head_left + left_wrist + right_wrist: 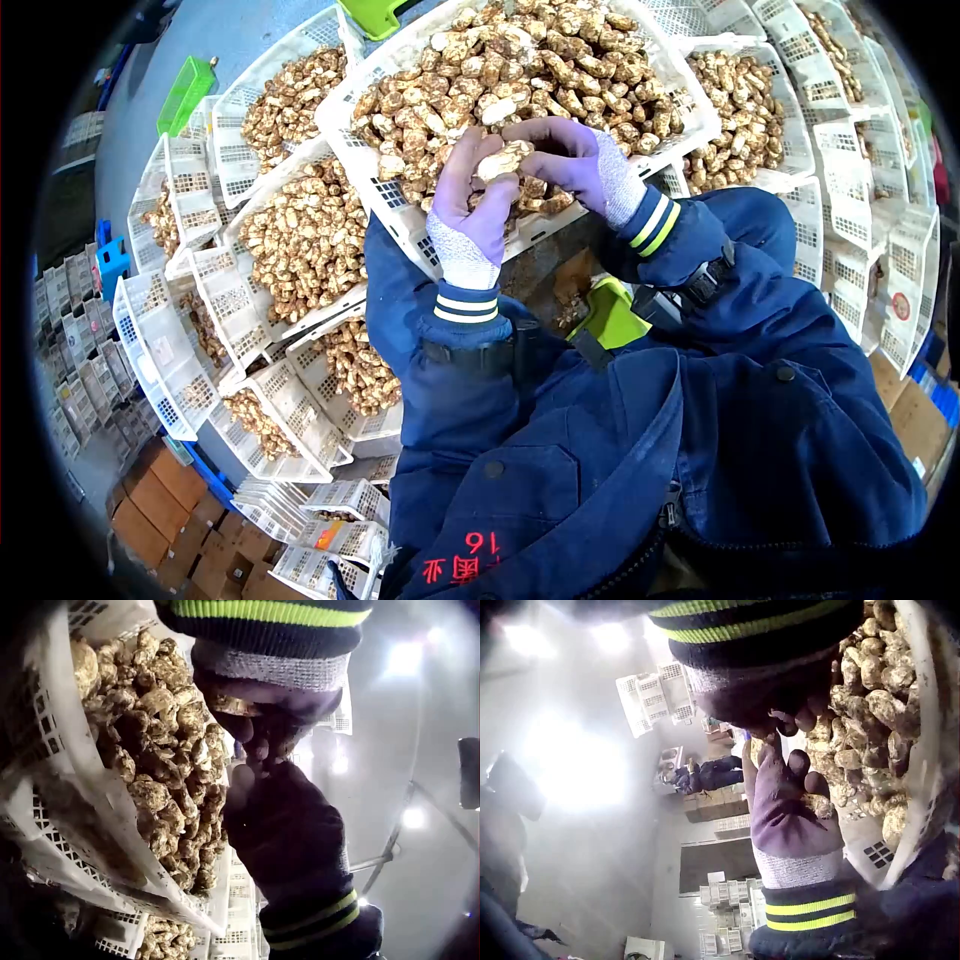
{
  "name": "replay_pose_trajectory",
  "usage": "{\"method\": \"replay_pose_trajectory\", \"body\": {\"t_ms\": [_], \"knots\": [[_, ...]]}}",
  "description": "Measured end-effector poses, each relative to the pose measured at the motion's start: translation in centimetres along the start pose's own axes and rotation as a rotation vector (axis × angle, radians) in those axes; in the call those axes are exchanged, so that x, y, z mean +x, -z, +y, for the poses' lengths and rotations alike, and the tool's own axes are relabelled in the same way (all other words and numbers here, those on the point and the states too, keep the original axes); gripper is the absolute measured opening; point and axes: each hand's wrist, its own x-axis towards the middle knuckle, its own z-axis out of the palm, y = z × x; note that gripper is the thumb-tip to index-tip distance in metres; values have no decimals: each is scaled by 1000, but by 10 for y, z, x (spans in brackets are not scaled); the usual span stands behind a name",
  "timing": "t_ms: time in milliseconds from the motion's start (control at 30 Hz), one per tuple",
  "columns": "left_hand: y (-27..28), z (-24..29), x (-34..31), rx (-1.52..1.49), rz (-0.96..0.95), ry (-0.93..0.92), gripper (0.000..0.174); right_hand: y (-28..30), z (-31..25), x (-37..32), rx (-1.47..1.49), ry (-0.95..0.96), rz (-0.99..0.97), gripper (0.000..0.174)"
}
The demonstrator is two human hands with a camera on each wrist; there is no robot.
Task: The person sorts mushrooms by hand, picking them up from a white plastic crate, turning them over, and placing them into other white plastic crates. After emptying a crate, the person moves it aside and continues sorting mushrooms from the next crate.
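Observation:
Both gloved hands meet over a white crate (350,150) heaped with knobbly brown-and-cream pieces (600,75). Between them is a paler piece (505,160). My left hand (468,212) grips it from the left, and my right hand (585,168) pinches its right side between thumb and fingers. In the right wrist view, another small piece (819,806) shows at the curled fingers of my left hand (795,817). The left wrist view shows my right hand (289,825) meeting my left (262,697); their fingertips are dark there, hiding the grip.
More filled white crates (300,240) stand to the left and right (740,120). A green container (610,315) lies below the main crate, near the knees. Cardboard boxes (160,500) are at lower left. Another person (712,776) is farther off in the right wrist view.

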Motion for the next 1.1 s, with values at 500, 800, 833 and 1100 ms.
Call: {"method": "replay_pose_trajectory", "body": {"t_ms": [500,800,833,1100], "knots": [[88,-11,13,-809,-41,-19,50,82,23,-2,-728,170,396,28],[4,-16,-1,-85,-5,283,40,26,36,30,-1233,25,69,33],[2,-16,2,-168,32,398,40,32,36,33,-1049,18,81,31],[-6,-14,8,-250,-64,323,41,44,44,-5,383,-109,-120,29]]}}
